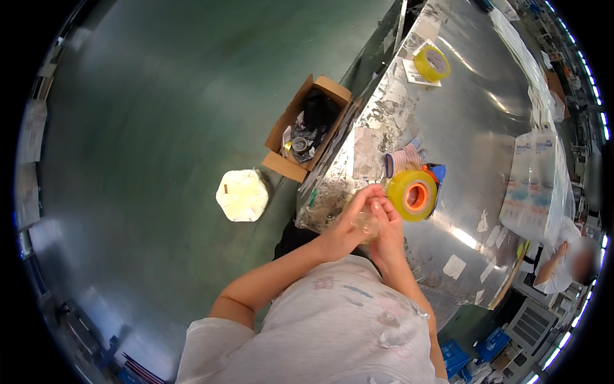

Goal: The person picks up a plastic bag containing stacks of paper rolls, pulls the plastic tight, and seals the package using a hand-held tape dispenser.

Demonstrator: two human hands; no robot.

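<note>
My left hand (345,232) and my right hand (388,235) meet in front of my waist at the table's near edge, fingers curled toward each other. Between them is a crumpled, see-through piece of what looks like clear tape (366,223); the fingers partly cover it. Just beyond my right fingertips stands a tape dispenser with a large yellowish tape roll (396,199) on an orange hub. Its blue and orange end (437,171) shows behind the roll. A striped cloth or glove (403,160) lies against the roll's far side.
The metal table (476,121) bears a second yellow tape roll (422,66) on white labels. Clear-wrapped packs (527,185) stand at its right. Left of it are an open cardboard box (286,166) with dark scraps and a pale stool (242,197). A person (555,269) is at far right.
</note>
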